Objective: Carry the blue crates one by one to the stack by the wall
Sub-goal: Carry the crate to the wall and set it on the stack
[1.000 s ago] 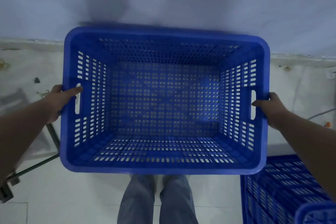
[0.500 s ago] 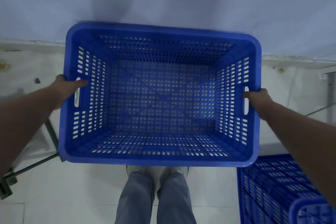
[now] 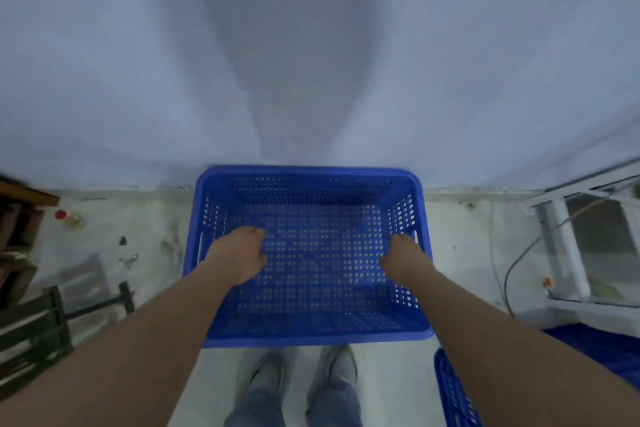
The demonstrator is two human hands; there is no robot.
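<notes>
A blue crate is seen from above, set down against the foot of the wall, its far rim touching or just short of it. Whether it rests on the floor or on another crate beneath cannot be told from this angle. It is empty, and its perforated walls and base are plainly shown.

Both arms are stretched forward over the crate. The left hand is held above the left part of the interior, its fingers loosely curled and nothing held in them. The right hand is held above the right part, just inside the right wall and near the handle slot; its fingers appear relaxed and hold nothing, though motion blur leaves the exact pose of its grip uncertain. Neither hand is seen to touch the rim.

Below the near rim, two shoes and trouser legs are seen on the pale floor. Part of a second blue crate is shown at the lower right, near the first one's corner but apart from it, and more blue plastic lies further right. A dark metal frame stands at the left, with brown wooden pieces behind it and a small red-capped object on the floor near the wall. A white frame and a thin cable are seen at the right.
</notes>
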